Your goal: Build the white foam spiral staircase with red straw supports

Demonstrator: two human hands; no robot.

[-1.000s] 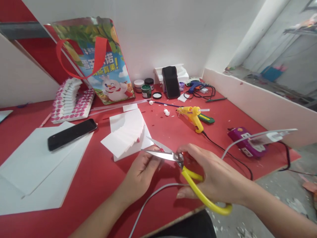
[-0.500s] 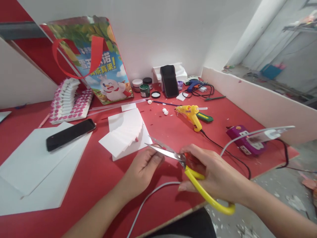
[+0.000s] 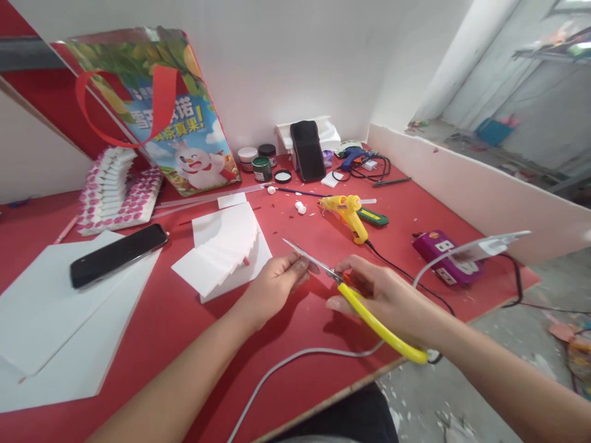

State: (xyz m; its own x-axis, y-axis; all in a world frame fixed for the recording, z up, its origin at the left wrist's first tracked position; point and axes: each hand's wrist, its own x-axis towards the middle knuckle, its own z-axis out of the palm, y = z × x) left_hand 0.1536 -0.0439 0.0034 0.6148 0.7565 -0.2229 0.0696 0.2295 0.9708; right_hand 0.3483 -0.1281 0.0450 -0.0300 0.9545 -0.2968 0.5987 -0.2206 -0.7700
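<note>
A second earlier the blades of the metal scissors with yellow-coated handles [image 3: 369, 315] had been spread wide; now they showed as one narrow line, apparently brought together or nearly so, aimed toward the far left. A small red piece that had shown at the blades by the left fingertips could no longer be made out clearly. The whole view had shifted a little, so that the things on the table sat farther left, and more of the pale grey cable [image 3: 318, 352] showed along the near edge.

The right hand [image 3: 392, 301] was closed around the scissors' handles, its forefinger near the pivot and its thumb on the near side. The left hand [image 3: 272, 286] had its thumb and forefinger pinched together right beside the blades; what lay between them was hidden.

The scissors were held above the red tabletop [image 3: 152, 326], near its middle. To the left of the blades lay a fanned stack of white square cards [image 3: 219, 249], and farther left a black rectangular phone [image 3: 117, 253]. On the far side, to the right, lay a yellow plastic glue gun [image 3: 355, 224].
</note>
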